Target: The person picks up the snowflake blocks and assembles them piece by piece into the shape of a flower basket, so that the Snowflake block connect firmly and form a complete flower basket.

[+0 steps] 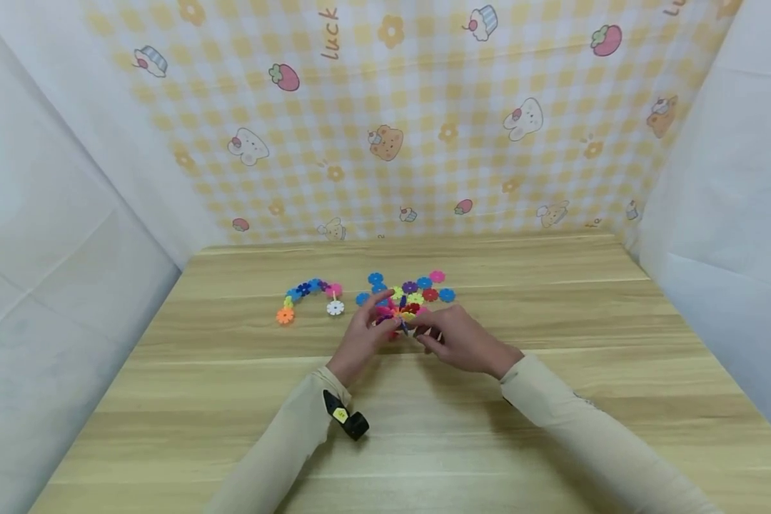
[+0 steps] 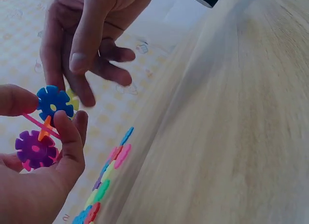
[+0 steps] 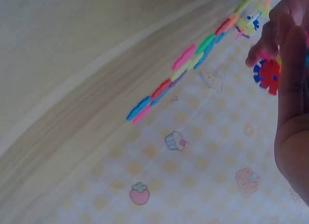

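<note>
My left hand (image 1: 363, 337) pinches a cluster of notched, flower-shaped plastic discs joined edge to edge, held above the table. In the left wrist view the cluster shows a purple disc (image 2: 35, 149), an orange disc (image 2: 46, 129) seen edge-on and a blue disc (image 2: 53, 104). The left thumb and fingers grip it around a thin pink disc. Close over the blue disc hangs my right hand (image 1: 465, 339), its fingers loosely bent and thumb free, with nothing seen between them. Part of a red disc (image 3: 274, 78) shows past the right fingers in the right wrist view.
Loose discs in several colours lie flat behind the hands, among them a red disc (image 1: 430, 294) and a blue disc (image 1: 447, 295). To the left lies a curved chain of joined discs (image 1: 305, 289). A checked cloth (image 1: 385, 93) hangs behind the wooden table (image 1: 244, 407).
</note>
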`<move>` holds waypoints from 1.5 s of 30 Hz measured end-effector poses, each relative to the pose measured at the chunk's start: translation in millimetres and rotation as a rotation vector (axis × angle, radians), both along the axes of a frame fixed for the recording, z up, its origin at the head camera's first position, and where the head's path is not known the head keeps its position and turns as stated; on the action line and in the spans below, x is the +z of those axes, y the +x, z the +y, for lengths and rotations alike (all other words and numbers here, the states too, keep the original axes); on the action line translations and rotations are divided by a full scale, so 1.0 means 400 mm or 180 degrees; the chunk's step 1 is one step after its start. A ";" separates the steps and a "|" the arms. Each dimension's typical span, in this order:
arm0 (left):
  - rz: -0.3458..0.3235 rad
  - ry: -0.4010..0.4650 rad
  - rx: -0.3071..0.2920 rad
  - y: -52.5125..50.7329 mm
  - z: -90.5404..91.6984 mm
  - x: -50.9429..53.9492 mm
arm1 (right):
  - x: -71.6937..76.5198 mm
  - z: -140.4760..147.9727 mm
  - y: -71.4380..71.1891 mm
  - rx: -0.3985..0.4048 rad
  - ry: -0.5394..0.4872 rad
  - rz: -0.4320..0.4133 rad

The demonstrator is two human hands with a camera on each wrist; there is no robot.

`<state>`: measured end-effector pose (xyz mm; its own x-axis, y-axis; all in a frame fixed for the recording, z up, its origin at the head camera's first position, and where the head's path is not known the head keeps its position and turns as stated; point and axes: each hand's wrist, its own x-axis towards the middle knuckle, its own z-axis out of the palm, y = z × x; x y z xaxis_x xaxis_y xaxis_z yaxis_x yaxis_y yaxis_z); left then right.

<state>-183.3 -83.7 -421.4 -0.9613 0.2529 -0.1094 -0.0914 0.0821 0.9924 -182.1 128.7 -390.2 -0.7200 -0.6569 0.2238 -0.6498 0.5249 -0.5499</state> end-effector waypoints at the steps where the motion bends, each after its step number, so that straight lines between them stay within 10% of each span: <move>1: -0.0005 0.0020 -0.0003 -0.001 -0.001 -0.001 | 0.003 0.007 -0.004 0.0040 -0.0018 -0.0045; 9: -0.0166 0.0693 -0.0077 -0.008 -0.005 -0.004 | 0.008 0.071 -0.091 -0.0428 -0.0124 -0.0493; 19: -0.0418 0.0847 -0.0021 0.000 0.002 -0.016 | -0.047 0.080 -0.220 -0.1139 0.0936 -0.0537; 38: -0.0455 0.0968 -0.0258 -0.006 -0.002 -0.005 | -0.057 0.090 -0.227 -0.1119 0.0690 -0.0750; 45: -0.0487 0.0813 -0.0189 -0.011 -0.003 -0.001 | -0.018 0.084 -0.180 -0.0858 0.0031 -0.1379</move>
<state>-187.7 -85.0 -421.7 -0.9213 0.3461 -0.1774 -0.2439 -0.1588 0.9567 -254.2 162.4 -397.5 -0.8895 -0.4355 -0.1381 -0.2039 0.6488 -0.7331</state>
